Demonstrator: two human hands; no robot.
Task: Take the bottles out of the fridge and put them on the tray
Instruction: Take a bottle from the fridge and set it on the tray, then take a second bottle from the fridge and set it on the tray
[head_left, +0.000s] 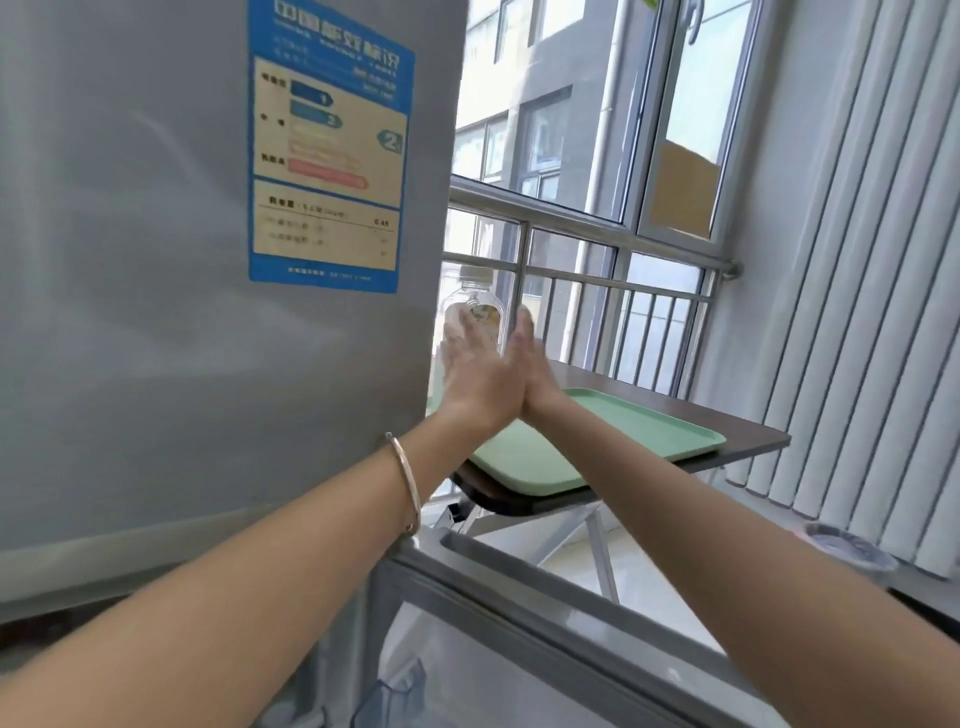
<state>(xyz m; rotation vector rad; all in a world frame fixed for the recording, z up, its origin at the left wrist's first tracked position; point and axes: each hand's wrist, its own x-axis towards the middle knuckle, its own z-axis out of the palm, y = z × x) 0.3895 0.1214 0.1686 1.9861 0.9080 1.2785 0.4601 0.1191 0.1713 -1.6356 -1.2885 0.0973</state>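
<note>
A clear plastic bottle with a white cap and a yellow-green label stands upright just past the right edge of the grey fridge. My left hand lies against its near side with fingers spread, and my right hand presses its right side. The heels of both palms touch under it, so the bottle's lower half is hidden. The bottle is above the left end of the pale green tray, which lies on a dark brown folding table. I cannot tell whether the bottle touches the tray.
The fridge's upper door, with a blue energy label, fills the left. An open lower fridge door edge crosses below my arms. A metal railing and window stand behind the table. White ribbed panels line the right wall, with a patterned dish below.
</note>
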